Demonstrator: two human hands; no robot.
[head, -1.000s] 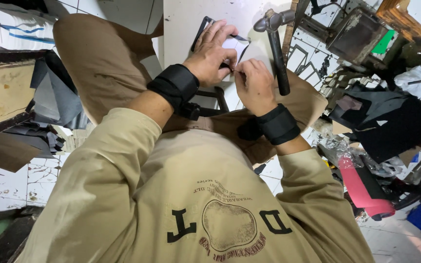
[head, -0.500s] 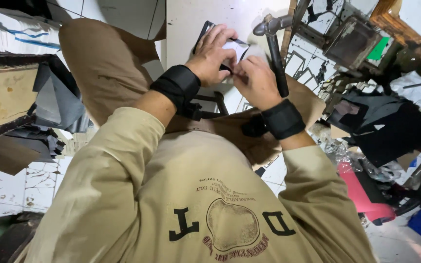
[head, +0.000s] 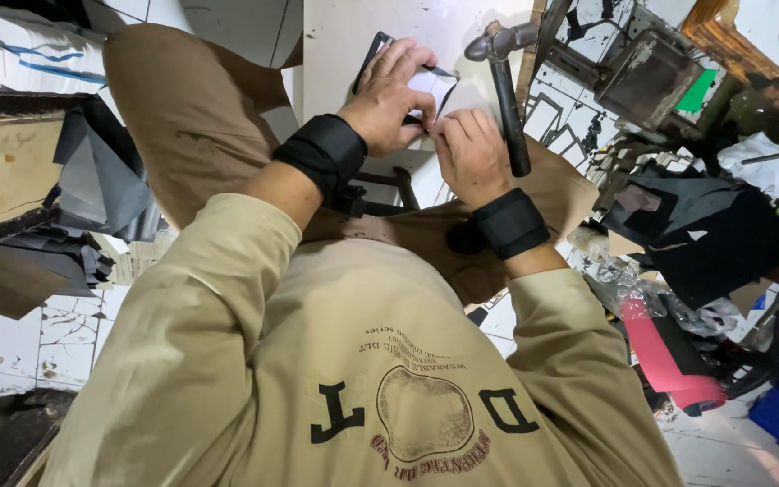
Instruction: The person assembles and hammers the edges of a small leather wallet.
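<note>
Hammer (head: 507,90) lies just beside the right hand (head: 472,155) – a nudge could knock it off; both it and the left hand (head: 388,99) pinch the white piece (head: 432,86) on the slab (head: 344,45), which may slip

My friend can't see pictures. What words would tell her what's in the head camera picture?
Seen from above, a person's left hand and right hand press on a small white piece on a pale work board. A hammer lies just beside the right hand. Dark sheets lie on the cracked tile floor.
</note>
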